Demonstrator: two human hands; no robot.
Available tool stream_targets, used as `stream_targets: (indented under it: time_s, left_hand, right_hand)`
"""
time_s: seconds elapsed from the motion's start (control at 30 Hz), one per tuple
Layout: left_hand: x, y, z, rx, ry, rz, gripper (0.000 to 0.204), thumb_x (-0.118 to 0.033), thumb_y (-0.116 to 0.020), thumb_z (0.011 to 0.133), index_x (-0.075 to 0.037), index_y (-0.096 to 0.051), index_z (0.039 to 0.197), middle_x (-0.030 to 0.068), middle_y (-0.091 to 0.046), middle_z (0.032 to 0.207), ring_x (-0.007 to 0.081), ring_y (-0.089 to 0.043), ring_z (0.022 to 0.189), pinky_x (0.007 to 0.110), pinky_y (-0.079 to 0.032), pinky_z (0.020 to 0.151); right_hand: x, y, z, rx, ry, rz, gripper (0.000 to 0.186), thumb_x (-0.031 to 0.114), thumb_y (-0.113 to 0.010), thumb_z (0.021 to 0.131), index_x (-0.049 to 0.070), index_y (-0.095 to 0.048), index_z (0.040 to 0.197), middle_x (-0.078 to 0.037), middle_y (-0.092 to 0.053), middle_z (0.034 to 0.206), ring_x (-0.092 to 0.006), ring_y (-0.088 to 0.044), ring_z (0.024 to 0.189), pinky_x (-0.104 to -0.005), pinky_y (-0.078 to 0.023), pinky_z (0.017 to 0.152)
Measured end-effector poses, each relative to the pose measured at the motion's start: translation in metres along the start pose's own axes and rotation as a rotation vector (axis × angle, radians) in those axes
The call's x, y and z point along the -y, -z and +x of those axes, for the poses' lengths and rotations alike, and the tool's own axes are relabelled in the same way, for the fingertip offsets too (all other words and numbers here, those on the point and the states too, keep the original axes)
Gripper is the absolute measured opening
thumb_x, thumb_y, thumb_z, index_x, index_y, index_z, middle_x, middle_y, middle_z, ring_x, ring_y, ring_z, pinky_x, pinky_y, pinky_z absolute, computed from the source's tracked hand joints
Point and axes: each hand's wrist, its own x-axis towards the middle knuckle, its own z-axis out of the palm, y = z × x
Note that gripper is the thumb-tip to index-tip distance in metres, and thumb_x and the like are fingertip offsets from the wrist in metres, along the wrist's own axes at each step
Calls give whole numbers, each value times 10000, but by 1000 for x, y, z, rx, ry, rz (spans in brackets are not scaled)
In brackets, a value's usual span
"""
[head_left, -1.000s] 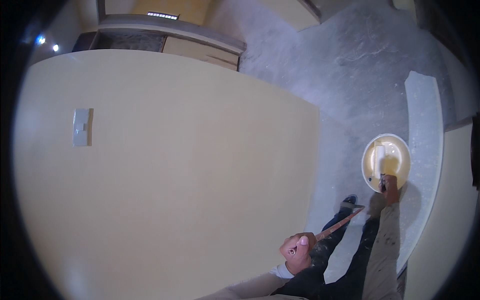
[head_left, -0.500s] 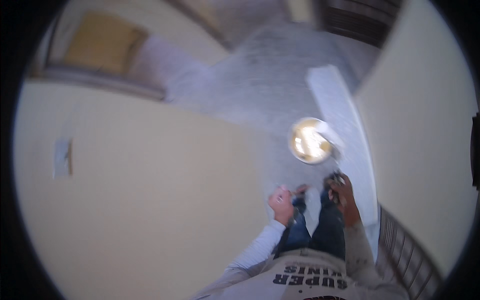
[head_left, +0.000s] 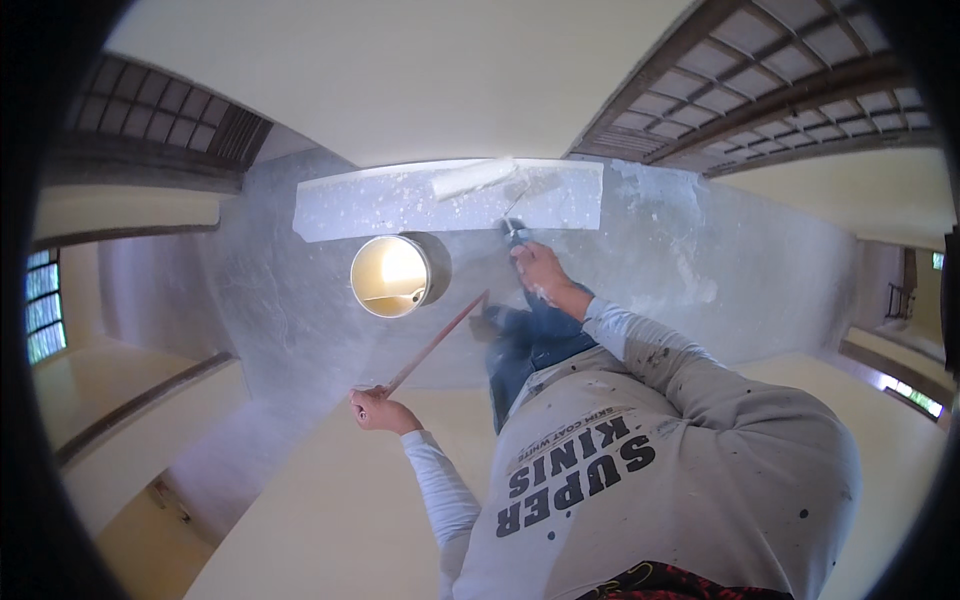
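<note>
My left hand (head_left: pixel 376 410) grips the end of a long reddish pole (head_left: pixel 440 336), which slants up to the right toward my legs. My right hand (head_left: pixel 540 270) is closed on the dark handle of a paint roller (head_left: pixel 472 178); its pale cylinder is over a long white sheet (head_left: pixel 340 208) lying on the floor. Left of that hand, a white bucket (head_left: pixel 425 280) stands on the floor with pale yellow paint inside, out of contact with either hand.
A cream wall (head_left: pixel 390 70) rises beyond the sheet. Dark grilles (head_left: pixel 750 80) flank it on both sides. The dusty concrete floor (head_left: pixel 280 300) runs left and right toward door openings. Another cream wall (head_left: pixel 290 500) is behind my left arm. My legs (head_left: pixel 540 340) are below.
The view has swung round to face the wall with the sheet. The roller has left the bucket, where it was a second ago, and is now over the sheet in my right hand.
</note>
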Motion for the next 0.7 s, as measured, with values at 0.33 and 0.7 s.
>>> stream_targets:
  time_s: [0.33, 0.7]
  left_hand:
    - [43, 34, 18, 19, 11, -56, 311, -108, -503, 988, -64, -448, 685, 60, -544, 682, 180, -520, 631, 383, -510, 744]
    - [26, 19, -58, -92, 71, -3, 280, -45, -523, 959, -82, -401, 710, 75, -555, 733, 204, -578, 738, 377, -482, 794]
  right_hand:
    - [25, 92, 88, -173, -130, 404, 318, 356, -605, 1055, 41, -625, 1088, -14, -541, 670, -114, -508, 467, -293, -401, 388]
    - [5, 156, 238, -202, -167, 565, 323, 370, -609, 1049, 48, -609, 1069, -20, -522, 630, -133, -494, 448, -314, -401, 386]
